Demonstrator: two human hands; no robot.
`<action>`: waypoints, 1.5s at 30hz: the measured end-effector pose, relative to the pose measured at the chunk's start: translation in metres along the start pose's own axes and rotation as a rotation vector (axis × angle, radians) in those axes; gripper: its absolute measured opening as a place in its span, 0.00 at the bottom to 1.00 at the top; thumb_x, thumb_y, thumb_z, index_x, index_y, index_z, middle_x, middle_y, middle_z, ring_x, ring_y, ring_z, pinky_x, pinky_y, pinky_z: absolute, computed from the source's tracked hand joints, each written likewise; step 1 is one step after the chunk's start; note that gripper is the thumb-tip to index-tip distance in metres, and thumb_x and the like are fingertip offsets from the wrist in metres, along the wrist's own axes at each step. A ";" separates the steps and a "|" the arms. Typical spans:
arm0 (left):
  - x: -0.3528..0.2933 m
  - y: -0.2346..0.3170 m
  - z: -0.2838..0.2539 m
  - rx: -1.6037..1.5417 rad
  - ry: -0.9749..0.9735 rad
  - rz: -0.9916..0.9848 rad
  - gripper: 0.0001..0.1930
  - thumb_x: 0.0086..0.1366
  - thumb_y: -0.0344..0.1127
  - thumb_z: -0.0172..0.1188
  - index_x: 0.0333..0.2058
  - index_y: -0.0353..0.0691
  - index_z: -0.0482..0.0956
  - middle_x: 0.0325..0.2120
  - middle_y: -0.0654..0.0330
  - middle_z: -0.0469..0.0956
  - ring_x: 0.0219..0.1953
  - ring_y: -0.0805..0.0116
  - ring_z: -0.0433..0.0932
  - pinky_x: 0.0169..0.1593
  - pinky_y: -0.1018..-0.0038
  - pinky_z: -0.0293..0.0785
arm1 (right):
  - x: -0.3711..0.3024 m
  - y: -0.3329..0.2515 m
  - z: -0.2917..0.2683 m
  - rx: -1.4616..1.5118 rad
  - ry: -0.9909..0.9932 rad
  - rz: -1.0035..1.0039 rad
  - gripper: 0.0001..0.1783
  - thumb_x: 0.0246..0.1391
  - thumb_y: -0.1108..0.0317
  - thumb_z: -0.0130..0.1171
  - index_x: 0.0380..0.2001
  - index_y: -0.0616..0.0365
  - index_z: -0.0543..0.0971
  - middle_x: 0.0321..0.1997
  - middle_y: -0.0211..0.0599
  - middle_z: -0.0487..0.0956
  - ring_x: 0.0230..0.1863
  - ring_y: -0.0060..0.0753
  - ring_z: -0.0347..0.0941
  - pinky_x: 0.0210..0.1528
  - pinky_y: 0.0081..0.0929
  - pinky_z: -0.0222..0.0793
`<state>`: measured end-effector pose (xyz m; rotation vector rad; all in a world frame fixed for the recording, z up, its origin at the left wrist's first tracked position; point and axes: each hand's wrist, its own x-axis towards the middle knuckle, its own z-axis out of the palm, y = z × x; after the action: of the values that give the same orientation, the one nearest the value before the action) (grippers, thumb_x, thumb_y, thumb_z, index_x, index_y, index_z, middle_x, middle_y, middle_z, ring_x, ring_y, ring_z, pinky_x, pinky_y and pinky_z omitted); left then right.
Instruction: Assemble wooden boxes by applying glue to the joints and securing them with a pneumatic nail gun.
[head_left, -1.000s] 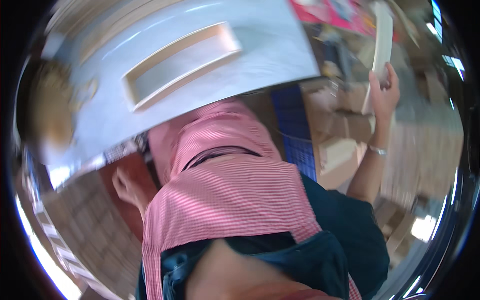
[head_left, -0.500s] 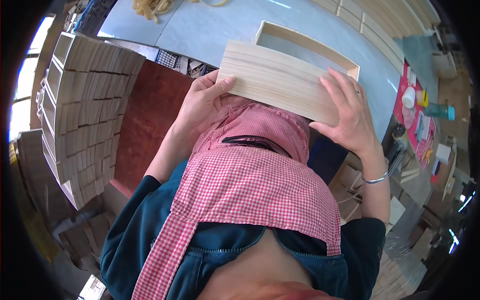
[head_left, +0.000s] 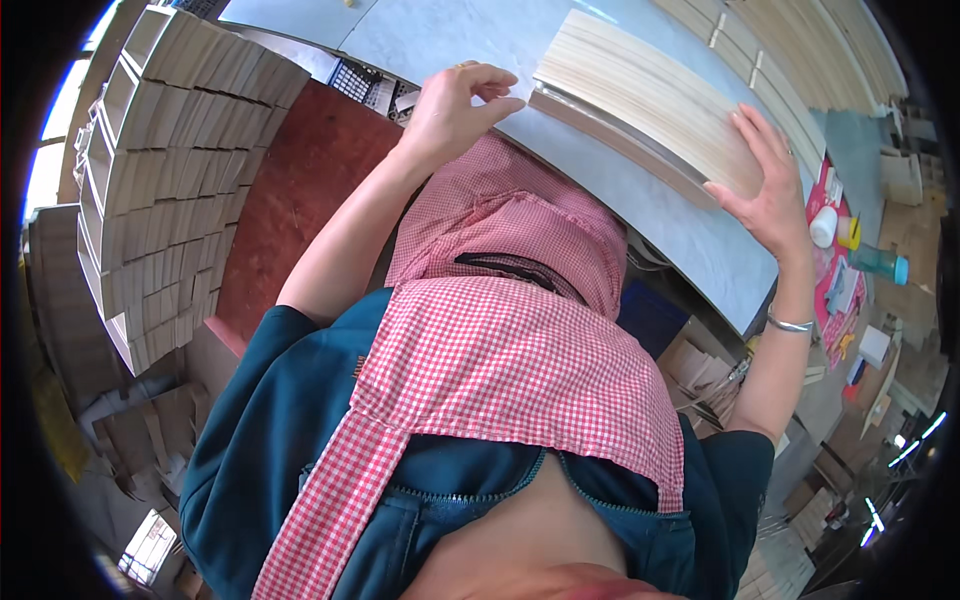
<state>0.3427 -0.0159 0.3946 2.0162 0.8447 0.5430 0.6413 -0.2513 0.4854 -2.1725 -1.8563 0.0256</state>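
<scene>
A pale wooden panel (head_left: 640, 95) with fine straight grain lies over a shallow rectangular wooden frame (head_left: 615, 140) on the light table. Along the near side, a dark gap shows between the panel and the frame's wall. My right hand (head_left: 768, 185) grips the panel's right end, thumb at the near corner and fingers on top. Just off the left end of the frame, my left hand (head_left: 455, 112) hangs with nothing visible in it. Its thumb and bent fingers are apart. The frame's inside is hidden under the panel.
The pale blue-grey table (head_left: 420, 35) reaches across the front. Stacked wooden pieces (head_left: 195, 150) rise at the left beside a red-brown board (head_left: 300, 190). Long wooden strips (head_left: 800, 50) lie at the far right. A teal bottle (head_left: 878, 264) and a white container (head_left: 823, 227) stand at the right.
The panel has moved away from my body and right, from in front of the frame onto it. My left hand has let go of the panel; my right hand still holds its right end.
</scene>
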 end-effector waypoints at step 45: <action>0.011 0.021 0.025 0.497 0.100 0.317 0.07 0.63 0.35 0.67 0.36 0.40 0.89 0.29 0.63 0.83 0.27 0.66 0.78 0.43 0.71 0.72 | 0.007 0.022 0.055 -0.137 0.074 -0.057 0.29 0.48 0.55 0.70 0.52 0.55 0.77 0.56 0.40 0.78 0.57 0.43 0.75 0.60 0.38 0.70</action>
<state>0.3743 -0.0300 0.3998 2.6243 0.7751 0.6620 0.6532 -0.2359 0.4287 -2.1756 -1.9283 -0.1968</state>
